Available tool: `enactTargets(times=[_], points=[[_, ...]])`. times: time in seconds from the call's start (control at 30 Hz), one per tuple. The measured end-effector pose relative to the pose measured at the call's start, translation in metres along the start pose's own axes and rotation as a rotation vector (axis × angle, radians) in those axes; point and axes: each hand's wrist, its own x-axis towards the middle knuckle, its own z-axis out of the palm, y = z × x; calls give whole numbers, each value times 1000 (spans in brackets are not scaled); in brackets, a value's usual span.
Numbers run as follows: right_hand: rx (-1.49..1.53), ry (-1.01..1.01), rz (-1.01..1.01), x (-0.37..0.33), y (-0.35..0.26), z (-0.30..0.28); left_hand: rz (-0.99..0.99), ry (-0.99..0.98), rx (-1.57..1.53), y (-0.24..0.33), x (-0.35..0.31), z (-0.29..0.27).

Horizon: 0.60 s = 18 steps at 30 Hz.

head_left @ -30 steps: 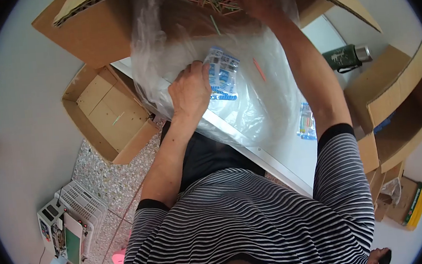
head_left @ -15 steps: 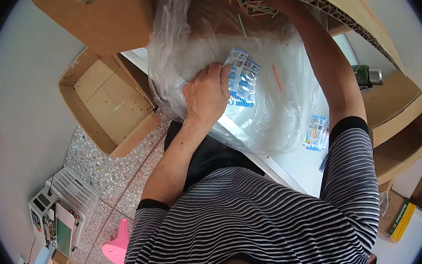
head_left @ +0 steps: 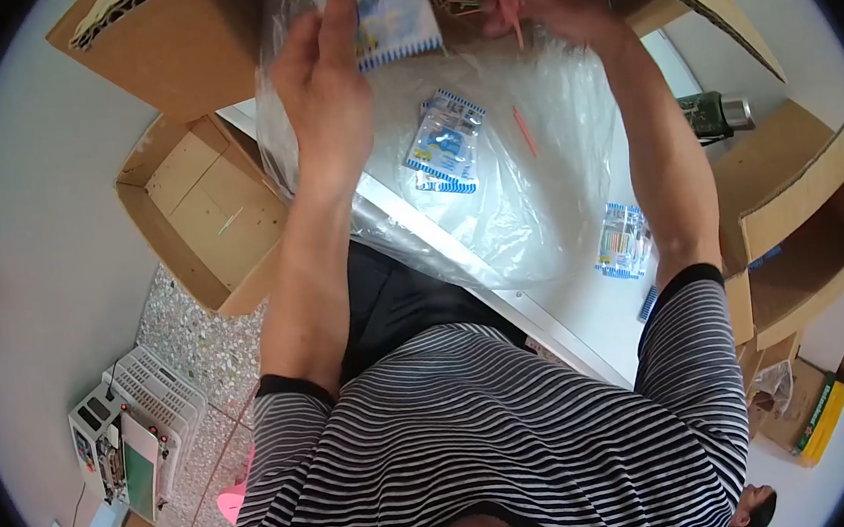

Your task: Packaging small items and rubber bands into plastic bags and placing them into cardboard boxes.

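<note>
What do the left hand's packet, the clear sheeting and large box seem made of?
Held packet: probably glossy plastic film, from its sheen, though blurred.
Clear sheeting: likely thin, shiny plastic; see-through, creased.
Large box: matt corrugated cardboard; fluted edge showing.

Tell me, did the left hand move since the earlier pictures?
Yes. Judged by the table's near edge, the left hand moved farther from it, toward the big cardboard box, and now holds a blue-and-white packet.
</note>
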Motion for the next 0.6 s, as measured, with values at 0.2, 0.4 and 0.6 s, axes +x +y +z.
enactTargets(times=[0.2, 0.4, 0.6], points=[[741, -218, -81, -54, 21, 57, -17, -436, 71, 1, 20, 66], [1218, -405, -30, -74, 52, 104, -367, -880, 308, -42, -20, 76], [792, 432, -288, -72, 62, 120, -80, -313, 190, -36, -18, 54]])
